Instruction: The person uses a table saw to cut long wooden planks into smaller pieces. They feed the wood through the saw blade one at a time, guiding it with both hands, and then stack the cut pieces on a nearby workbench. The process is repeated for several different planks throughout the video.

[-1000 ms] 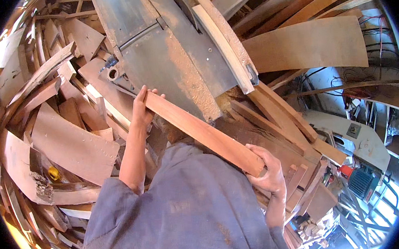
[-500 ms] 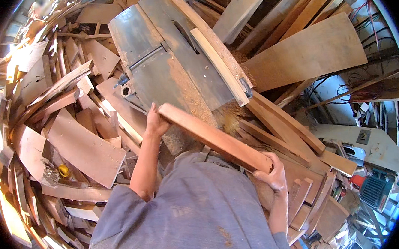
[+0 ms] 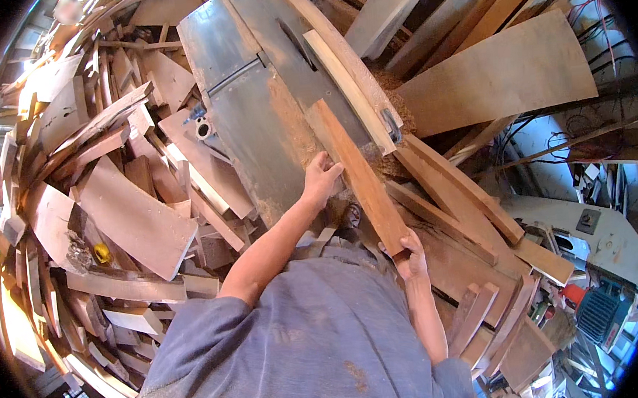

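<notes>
A long reddish-brown wooden board (image 3: 362,177) reaches from near my body up over the grey metal table of a table saw (image 3: 243,123), its far end over the tabletop. My right hand (image 3: 410,255) grips the near end, thumb on one side and fingers around it. My left hand (image 3: 320,178) is at the board's left side around mid-length, fingers bent and thumb touching the edge. Beyond the board's far end lies the saw's dark slot (image 3: 297,45). A pale wooden strip (image 3: 348,90) runs along the fence to the right of that slot.
Sawdust (image 3: 284,120) covers part of the tabletop. Offcuts such as a wide brown panel (image 3: 139,219) are heaped at left. Several planks lean beyond the fence, among them a broad board (image 3: 499,75). A green motor (image 3: 601,312) and a pale machine housing (image 3: 588,232) stand at right.
The board has swung from slanting across my body to pointing forward over the saw table. My left hand has moved right, from its far end to its side; my right hand has shifted left.
</notes>
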A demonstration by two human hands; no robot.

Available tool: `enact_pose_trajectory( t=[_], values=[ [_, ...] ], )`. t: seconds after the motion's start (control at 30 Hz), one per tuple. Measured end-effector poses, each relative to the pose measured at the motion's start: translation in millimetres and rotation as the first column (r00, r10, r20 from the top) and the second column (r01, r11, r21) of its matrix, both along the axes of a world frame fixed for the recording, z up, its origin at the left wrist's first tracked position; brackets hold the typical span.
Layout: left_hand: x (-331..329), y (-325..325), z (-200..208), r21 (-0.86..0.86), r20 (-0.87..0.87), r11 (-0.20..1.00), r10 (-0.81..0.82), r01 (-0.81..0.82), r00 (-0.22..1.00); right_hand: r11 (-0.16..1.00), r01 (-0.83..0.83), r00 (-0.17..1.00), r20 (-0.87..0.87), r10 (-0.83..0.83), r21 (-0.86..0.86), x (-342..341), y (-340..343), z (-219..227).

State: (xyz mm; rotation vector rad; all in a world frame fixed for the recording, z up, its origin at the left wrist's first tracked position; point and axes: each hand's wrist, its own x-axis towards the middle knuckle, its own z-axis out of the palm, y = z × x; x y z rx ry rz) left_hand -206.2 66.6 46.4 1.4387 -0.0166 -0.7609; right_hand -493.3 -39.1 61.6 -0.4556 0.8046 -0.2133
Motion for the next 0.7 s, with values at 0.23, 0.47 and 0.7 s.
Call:
enact_pose_trajectory(
  t=[0.23, 0.47, 0.7],
  values=[
    [-16, -2, 11, 0.136, 0.117, 0.991, -0.014, -0.002, 0.993, 0.990, 0.053, 0.998, 0.016, -0.056, 0.134, -2, 1, -18],
    [-15, -15, -29, 0.166, 0.206, 0.985, 0.010, -0.045, 0.979, 0.990, -0.026, 0.999, -0.029, 0.030, 0.135, 3, -10, -65],
    [27, -61, -18, 0.182, 0.256, 0.983, -0.016, -0.032, 0.967, 0.990, 0.014, 0.982, -0.188, 0.013, 0.140, 63, -38, -73]
  ],
)
